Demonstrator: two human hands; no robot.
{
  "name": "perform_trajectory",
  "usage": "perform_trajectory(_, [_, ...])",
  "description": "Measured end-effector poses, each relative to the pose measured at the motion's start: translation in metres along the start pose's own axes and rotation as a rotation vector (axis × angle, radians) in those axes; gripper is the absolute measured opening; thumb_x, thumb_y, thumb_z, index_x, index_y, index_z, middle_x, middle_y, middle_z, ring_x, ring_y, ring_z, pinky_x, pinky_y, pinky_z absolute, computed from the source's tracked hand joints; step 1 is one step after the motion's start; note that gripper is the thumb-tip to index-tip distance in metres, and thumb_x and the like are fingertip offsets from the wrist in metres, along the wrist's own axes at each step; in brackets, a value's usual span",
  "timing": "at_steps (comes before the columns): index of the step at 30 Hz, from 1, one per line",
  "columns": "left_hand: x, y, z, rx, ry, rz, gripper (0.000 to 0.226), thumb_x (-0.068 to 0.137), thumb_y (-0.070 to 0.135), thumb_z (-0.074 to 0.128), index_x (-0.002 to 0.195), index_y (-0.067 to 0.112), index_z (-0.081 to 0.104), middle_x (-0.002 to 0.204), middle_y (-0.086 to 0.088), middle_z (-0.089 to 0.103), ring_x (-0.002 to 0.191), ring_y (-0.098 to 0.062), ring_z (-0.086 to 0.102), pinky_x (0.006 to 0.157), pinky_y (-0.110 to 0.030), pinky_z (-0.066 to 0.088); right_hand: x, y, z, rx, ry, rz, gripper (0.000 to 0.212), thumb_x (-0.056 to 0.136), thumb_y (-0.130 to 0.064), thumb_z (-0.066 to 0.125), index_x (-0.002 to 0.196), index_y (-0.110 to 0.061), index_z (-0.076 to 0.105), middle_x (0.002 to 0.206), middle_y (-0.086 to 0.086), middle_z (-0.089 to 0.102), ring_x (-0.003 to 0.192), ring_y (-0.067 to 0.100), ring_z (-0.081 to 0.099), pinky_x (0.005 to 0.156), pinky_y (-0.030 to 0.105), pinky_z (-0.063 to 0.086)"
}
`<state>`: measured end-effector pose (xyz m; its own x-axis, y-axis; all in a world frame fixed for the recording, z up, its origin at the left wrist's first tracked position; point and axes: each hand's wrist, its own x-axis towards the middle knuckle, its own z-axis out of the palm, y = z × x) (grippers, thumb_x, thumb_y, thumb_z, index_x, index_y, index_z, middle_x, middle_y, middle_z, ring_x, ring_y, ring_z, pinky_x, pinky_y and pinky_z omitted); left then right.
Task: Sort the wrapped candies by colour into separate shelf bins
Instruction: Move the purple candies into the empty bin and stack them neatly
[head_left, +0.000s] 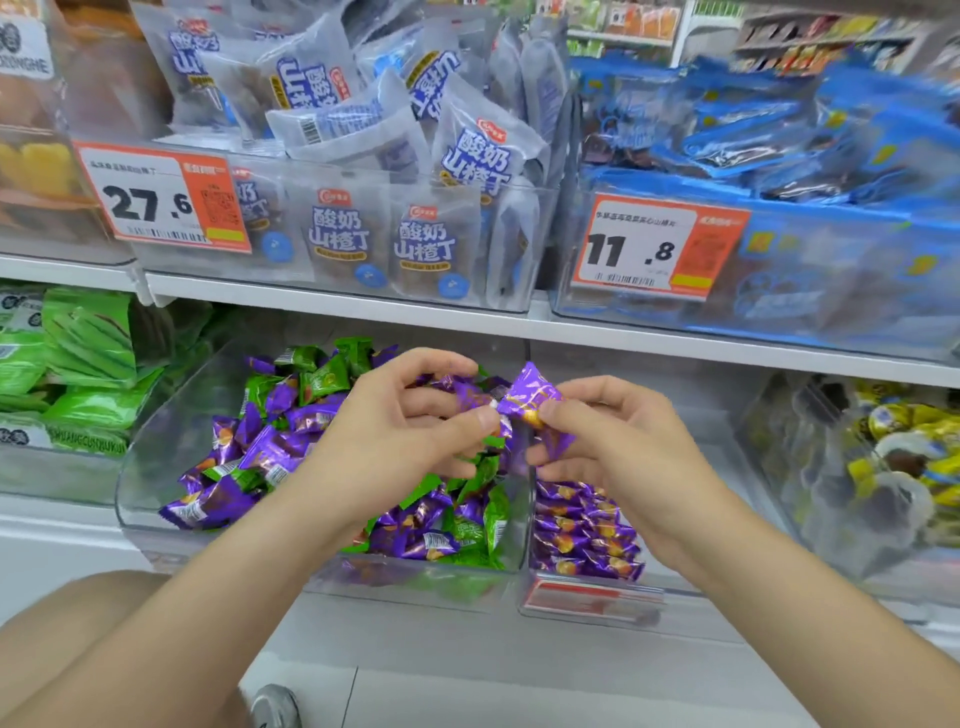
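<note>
- Left hand (395, 431): the fingers are curled round a small bunch of purple candies (452, 388), held above the mixed bin (156, 457). The thumb presses on the wrapper ends.
- Right hand (618, 441): thumb and forefinger pinch one purple candy (532, 396) by its lower edge, and the other fingers are loosely curled. This candy touches the left hand's bunch.
- Bins: purple and green candies (324, 379) lie jumbled in the mixed bin. The purple bin (587, 597), just beside it on the right, shows purple wrappers only.
- Risk, as I judge it: the two grips meet on slick foil, so a piece may slip from the crowded left hand during the hand-over. It would fall back among the green candies.
- Second risk: the pinch sits on a thin wrapper edge, so the candy may twist free before it reaches the purple bin.
- Writing I can read: one price tag (161, 200) shows "27.6" and the other price tag (649, 247) shows "11.8".
- The grey packets (426, 249) carry "酸奶山楂丁".
- The green packs (88, 332) show a partial "SHUANGCUNZUKU".
- The candy wrappers' print is too small for me to read.
</note>
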<state>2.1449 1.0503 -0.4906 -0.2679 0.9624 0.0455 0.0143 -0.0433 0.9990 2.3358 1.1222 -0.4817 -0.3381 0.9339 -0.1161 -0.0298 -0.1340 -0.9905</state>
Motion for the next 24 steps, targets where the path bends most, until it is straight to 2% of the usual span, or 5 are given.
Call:
perform_trajectory(3, [0.001, -0.003, 0.013, 0.119, 0.001, 0.009, 0.02, 0.086, 0.025, 0.084, 0.102, 0.017, 0.075, 0.078, -0.014, 0.073, 0.074, -0.02, 0.073, 0.07, -0.036, 0.065, -0.001, -0.006, -0.019, -0.016, -0.006, 0.028, 0.018, 0.093, -0.004, 0.073, 0.107, 0.001, 0.062, 0.084, 0.017, 0.075, 0.07, 0.033, 0.074, 0.062, 0.036, 0.062])
perform_trajectory(6, [0.004, -0.01, 0.028, 0.178, 0.017, 0.006, 0.032, 0.081, 0.033, 0.087, 0.087, 0.005, 0.072, 0.08, -0.01, 0.078, 0.077, -0.023, 0.078, 0.073, -0.036, 0.065, 0.009, -0.001, -0.046, -0.148, 0.03, 0.077, 0.02, 0.1, -0.013, 0.067, 0.119, -0.009, 0.065, 0.101, 0.018, 0.076, 0.074, 0.029, 0.074, 0.068, 0.041, 0.064])
perform_trajectory(11, [0.021, -0.01, 0.06, 0.407, 0.077, 0.159, 0.022, 0.081, 0.048, 0.086, 0.086, 0.028, 0.077, 0.069, 0.005, 0.073, 0.055, -0.005, 0.06, 0.061, -0.023, 0.047, 0.05, 0.021, -0.11, -0.945, 0.248, -0.21, 0.018, 0.096, -0.025, 0.071, 0.113, -0.027, 0.076, 0.101, -0.005, 0.076, 0.085, 0.016, 0.066, 0.077, 0.026, 0.045])
perform_trajectory(18, [0.04, -0.023, 0.09, 0.6, 0.135, 0.147, 0.028, 0.069, 0.062, 0.087, 0.078, 0.039, 0.074, 0.073, 0.026, 0.071, 0.08, -0.003, 0.069, 0.092, -0.051, 0.052, 0.118, 0.068, -0.156, -1.378, 0.223, -0.172, 0.028, 0.09, -0.016, 0.074, 0.117, -0.016, 0.072, 0.114, 0.011, 0.071, 0.106, 0.036, 0.064, 0.084, 0.033, 0.049])
perform_trajectory(24, [0.054, -0.033, 0.098, 0.695, 0.192, 0.153, 0.026, 0.07, 0.065, 0.085, 0.077, 0.044, 0.07, 0.074, 0.022, 0.069, 0.103, -0.022, 0.062, 0.095, -0.05, 0.043, 0.15, 0.081, -0.153, -1.411, 0.206, -0.078, 0.031, 0.088, -0.011, 0.069, 0.117, -0.021, 0.069, 0.115, 0.018, 0.065, 0.109, 0.041, 0.062, 0.085, 0.038, 0.055])
